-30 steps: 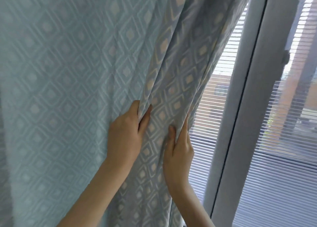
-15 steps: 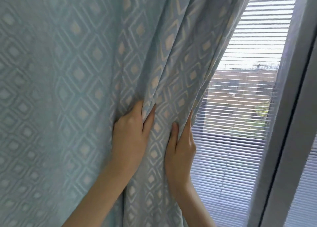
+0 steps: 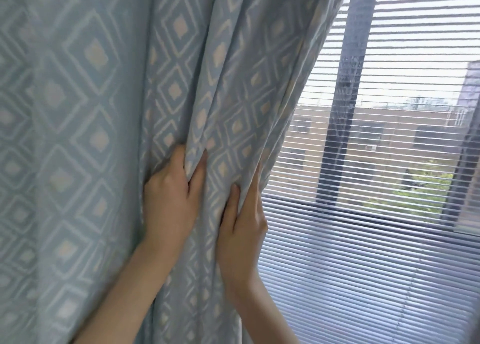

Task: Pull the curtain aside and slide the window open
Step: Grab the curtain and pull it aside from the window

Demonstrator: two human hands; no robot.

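Observation:
A pale blue curtain [image 3: 85,125] with a cream diamond pattern fills the left two thirds of the head view, bunched into folds near the middle. My left hand [image 3: 172,200] pinches a fold of it between thumb and fingers. My right hand [image 3: 245,226] grips the curtain's right edge just beside it. To the right the window [image 3: 376,161] shows, covered by a fine horizontal blind. A dark upright frame bar [image 3: 342,109] stands behind the blind. No handle is visible.
Through the slats I see a brick building and some greenery outside. A dark horizontal rail [image 3: 363,219] crosses the window below the middle. The blind's cord [image 3: 405,299] hangs at the lower right.
Both hands have dragged the curtain leftward, baring more of the window. The white frame seen at the right a second ago has left the view as my head turned.

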